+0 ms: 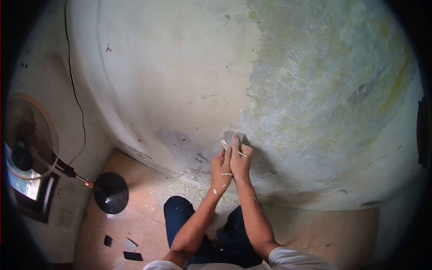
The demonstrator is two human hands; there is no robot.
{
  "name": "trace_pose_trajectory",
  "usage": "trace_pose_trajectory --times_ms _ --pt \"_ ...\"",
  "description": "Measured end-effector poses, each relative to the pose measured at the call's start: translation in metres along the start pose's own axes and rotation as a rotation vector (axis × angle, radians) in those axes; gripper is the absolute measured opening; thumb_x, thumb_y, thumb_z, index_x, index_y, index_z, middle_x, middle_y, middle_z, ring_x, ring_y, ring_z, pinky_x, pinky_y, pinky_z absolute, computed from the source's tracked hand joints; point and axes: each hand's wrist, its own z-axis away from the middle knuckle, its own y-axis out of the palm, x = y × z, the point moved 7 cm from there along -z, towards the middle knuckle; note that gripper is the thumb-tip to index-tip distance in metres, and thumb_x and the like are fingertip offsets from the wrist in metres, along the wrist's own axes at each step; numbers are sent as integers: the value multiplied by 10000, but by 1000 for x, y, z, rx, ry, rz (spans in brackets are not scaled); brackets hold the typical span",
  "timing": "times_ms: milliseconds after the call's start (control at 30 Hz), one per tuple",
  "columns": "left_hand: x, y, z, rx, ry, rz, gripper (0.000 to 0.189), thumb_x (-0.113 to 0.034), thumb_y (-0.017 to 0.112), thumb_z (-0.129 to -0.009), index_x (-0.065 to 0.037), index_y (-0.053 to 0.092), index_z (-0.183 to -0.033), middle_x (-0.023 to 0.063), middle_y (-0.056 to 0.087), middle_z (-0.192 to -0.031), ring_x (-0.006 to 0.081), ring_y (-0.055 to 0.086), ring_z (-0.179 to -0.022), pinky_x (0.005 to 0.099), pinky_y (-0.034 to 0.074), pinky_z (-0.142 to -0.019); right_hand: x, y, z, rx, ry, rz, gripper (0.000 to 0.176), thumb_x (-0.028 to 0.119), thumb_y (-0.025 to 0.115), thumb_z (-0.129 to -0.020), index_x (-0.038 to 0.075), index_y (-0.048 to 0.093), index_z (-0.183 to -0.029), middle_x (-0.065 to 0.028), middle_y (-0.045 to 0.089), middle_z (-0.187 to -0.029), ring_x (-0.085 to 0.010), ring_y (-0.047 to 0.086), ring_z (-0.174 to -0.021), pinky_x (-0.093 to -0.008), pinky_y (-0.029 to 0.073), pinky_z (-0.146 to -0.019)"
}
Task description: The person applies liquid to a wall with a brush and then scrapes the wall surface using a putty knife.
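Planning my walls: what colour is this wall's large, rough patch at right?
The large, rough wall patch: mottled grey with yellow-green blotches; see the head view.

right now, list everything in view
walls: at least two, whitish and grey, ahead, left
cord: one, black, left wall
fan: one, black-orange, left
framed panel: one, dark, behind fan
floor: one, reddish, below
small items: three, black and pale, lower left
flakes: many, white, floor
unclear object: one, dark, right
flat tool: one, grey, centre
trousers: one pair, navy, below
sleeves: two, white, bottom
left hand: one, bare, centre
right hand: one, bare, centre
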Motion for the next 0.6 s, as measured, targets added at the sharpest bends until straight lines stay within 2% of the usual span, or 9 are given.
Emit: trace_pose_trajectory --times_ms 67,133,200,233,300,367,467,533,600 --pt "-10 0 -8 -55 72 152 460 -350 559 -1123 66 706 -994 68 687 -743 102 536 -698 315 480 -654 17 4 -2 2 -70 60 551 299 541 -1126 -102 691 -779 -99 667 -598 -143 645 -549 -321 494 -523" --pt "-5 -1 -3 -91 127 186 478 -364 563 -1119 70 702 -976 107 674 -713 112 545 -706 329 492 -670 13 6 0 0 -36 6 554 296 549 -1127 -93 692 -760 -86 671 -622 -133 619 -548 -311 495 -533" --pt "33 0 -2 -97 56 16 514 -369 562 -1117 96 688 -939 148 645 -696 124 555 -715 358 504 -693 5 5 7 -12 26 -4 556 293 546 -1126 -92 675 -746 -79 666 -619 -124 608 -550 -311 486 -533" --pt "34 1 -5 -124 166 18 554 -384 559 -1114 118 676 -911 207 628 -708 175 564 -696 385 506 -709 0 2 2 -49 -32 104 554 290 546 -1124 -92 672 -743 -76 658 -613 -123 601 -548 -314 480 -530" --pt "-17 1 -11 -143 172 31 560 -383 558 -1112 122 676 -901 231 636 -722 205 569 -687 393 502 -705 37 5 -9 -51 -209 290 538 279 561 -1118 -93 672 -745 -69 631 -594 -130 588 -542 -324 467 -517" --pt "-57 -5 -25 -58 177 63 540 -367 555 -1103 126 676 -920 310 640 -766 277 600 -678 429 490 -695 71 23 -23 -6 -163 190 556 297 546 -1122 -116 659 -767 -106 633 -588 -136 592 -545 -351 470 -528" --pt "-32 -5 -21 -148 167 76 548 -358 554 -1101 132 673 -887 299 633 -738 256 594 -675 427 488 -693 42 22 -21 21 -147 119 565 307 535 -1124 -129 688 -799 -114 658 -598 -146 622 -555 -356 504 -548" --pt "-15 -9 -11 -110 76 -20 563 -366 558 -1099 139 668 -876 295 628 -727 255 588 -682 421 496 -702 24 15 0 -33 41 -40 552 303 545 -1121 -119 718 -810 -91 681 -626 -145 641 -563 -333 519 -549" --pt "-15 -5 -12 -54 96 32 558 -376 570 -1091 146 667 -918 318 635 -752 272 609 -706 435 504 -720 12 7 -9 -23 -51 57 548 304 546 -1124 -117 732 -827 -94 694 -650 -142 646 -568 -327 512 -539"
